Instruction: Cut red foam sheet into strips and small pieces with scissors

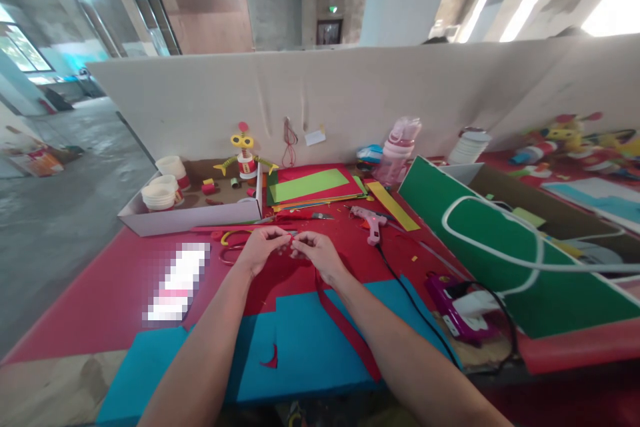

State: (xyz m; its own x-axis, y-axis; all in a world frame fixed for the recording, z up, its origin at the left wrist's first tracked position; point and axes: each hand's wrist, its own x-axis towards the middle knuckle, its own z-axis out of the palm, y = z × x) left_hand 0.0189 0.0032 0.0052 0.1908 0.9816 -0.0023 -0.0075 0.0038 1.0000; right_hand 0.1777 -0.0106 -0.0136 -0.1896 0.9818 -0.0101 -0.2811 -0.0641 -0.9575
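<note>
Above the middle of the table, my left hand (263, 247) and my right hand (318, 255) meet at the fingertips. Both are closed in a pinch on a small bit of red that appears to be the end of a red paper strip (345, 327). From beneath my right hand the strip runs down over blue sheets (320, 333). My fingers cover most of the pinched part. Scissors with yellow and red handles (233, 252) lie just beyond my left wrist. A pink glue gun (371, 221) rests to the right of my right hand.
Behind lies a stack of coloured sheets (307, 185), beside a shallow box (195, 220) with cups and a yellow-headed figure (243, 157). Rightward are a purple power strip (463, 313), a black cord (400, 280) and a green board (490, 260). A red scrap (271, 357) lies on the blue sheet.
</note>
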